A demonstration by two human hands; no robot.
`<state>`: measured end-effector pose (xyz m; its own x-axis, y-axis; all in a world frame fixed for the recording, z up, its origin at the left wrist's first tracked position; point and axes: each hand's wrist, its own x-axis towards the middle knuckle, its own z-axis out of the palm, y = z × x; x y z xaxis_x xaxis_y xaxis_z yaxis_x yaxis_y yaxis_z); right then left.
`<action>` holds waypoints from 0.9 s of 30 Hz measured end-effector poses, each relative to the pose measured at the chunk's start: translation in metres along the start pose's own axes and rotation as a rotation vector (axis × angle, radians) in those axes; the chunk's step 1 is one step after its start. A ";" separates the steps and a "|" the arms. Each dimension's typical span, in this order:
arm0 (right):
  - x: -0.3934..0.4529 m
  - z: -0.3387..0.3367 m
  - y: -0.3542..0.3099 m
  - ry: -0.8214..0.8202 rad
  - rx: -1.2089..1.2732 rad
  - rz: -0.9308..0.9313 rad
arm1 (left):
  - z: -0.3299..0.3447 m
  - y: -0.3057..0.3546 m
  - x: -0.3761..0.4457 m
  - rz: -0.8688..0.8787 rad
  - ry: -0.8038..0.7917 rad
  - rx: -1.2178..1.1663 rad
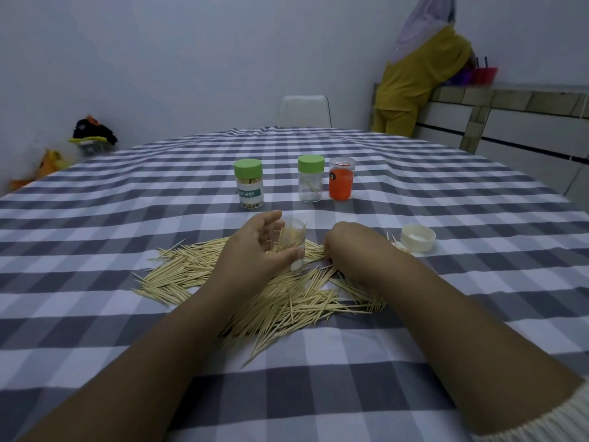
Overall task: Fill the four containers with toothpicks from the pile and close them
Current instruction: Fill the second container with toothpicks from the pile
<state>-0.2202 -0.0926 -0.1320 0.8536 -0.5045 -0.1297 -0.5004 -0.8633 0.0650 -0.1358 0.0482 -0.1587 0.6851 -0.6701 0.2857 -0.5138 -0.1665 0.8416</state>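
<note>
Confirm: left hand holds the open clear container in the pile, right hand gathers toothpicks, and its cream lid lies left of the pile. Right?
Not quite. The head view shows the cream lid lying right of the pile, not left. The rest holds: the left hand grips the open clear container, and the right hand gathers toothpicks.

Pale, bare walls [191, 59] close in a dimly lit room. A white chair [304, 110] stands at the far edge of a table under a grey-and-white checked cloth [446, 193]. A tiled counter [510, 100] runs along the right, where a person in yellow [414, 78] leans. Blurred bundles, perhaps bags [92, 135], sit at left.
</note>
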 end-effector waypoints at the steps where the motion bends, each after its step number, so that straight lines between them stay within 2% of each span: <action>1: 0.000 -0.001 0.000 0.011 -0.009 0.006 | 0.000 0.000 0.000 -0.002 -0.001 -0.002; 4: 0.002 -0.001 0.002 0.059 0.060 0.039 | -0.001 0.000 0.000 -0.001 -0.002 -0.002; 6: 0.004 0.000 0.005 0.114 0.213 0.061 | -0.001 0.000 0.000 0.003 -0.003 0.002; 11: 0.000 0.000 0.012 0.314 0.845 0.025 | 0.000 0.000 0.001 0.004 -0.007 0.007; 18: -0.002 -0.008 0.009 0.373 1.605 0.026 | 0.001 0.000 -0.001 -0.007 -0.008 -0.016; 24: -0.002 -0.010 -0.007 0.539 1.897 0.024 | 0.001 0.002 -0.002 -0.007 -0.018 -0.025; 27: -0.004 -0.006 -0.018 0.606 1.884 -0.036 | 0.002 0.002 -0.002 -0.007 -0.022 -0.039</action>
<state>-0.2134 -0.0756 -0.1267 0.5904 -0.7780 0.2149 0.3698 0.0241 -0.9288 -0.1394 0.0479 -0.1584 0.6772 -0.6846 0.2699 -0.4882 -0.1436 0.8608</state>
